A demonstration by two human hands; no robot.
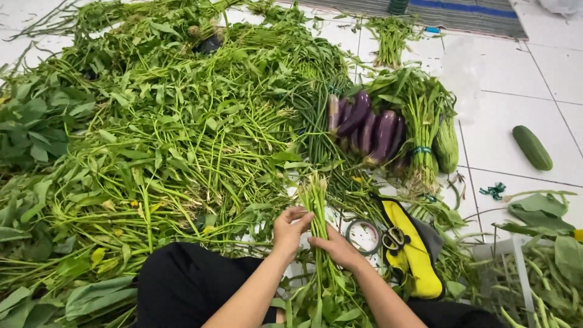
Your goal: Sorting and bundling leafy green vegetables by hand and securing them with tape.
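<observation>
White tiled floor (534,79) serves as the work surface; a striped mat (467,15) lies along the far edge.

Left half of view: large loose heap of green leafy stalks (170,133) spread over the tiles, broad-leaved greens at its far left edge. Black-clad knee (182,282) of the seated person in the foreground.

Centre: left hand (289,229) curled around a small bundle of green stems (316,209), fingers closed on the stalks just below the cut ends. Right hand (336,246) just beside it, lower on the same bundle, fingers wrapped round the stems. Bundle stands roughly upright between both hands, cut ends pointing away, leaves hanging toward the lap.

Right of the hands: roll of tape (363,235) flat on the tiles, scissors (395,238) touching a yellow and grey bag (416,255). Beyond them: long purple eggplants (367,127), then a tied bunch of greens (419,121) bound with green tape, a ridged gourd (446,146) beside it.

Far right: single cucumber (532,147) alone on the tiles, well apart from the rest; more leaves and green beans (546,267) in the near corner.
</observation>
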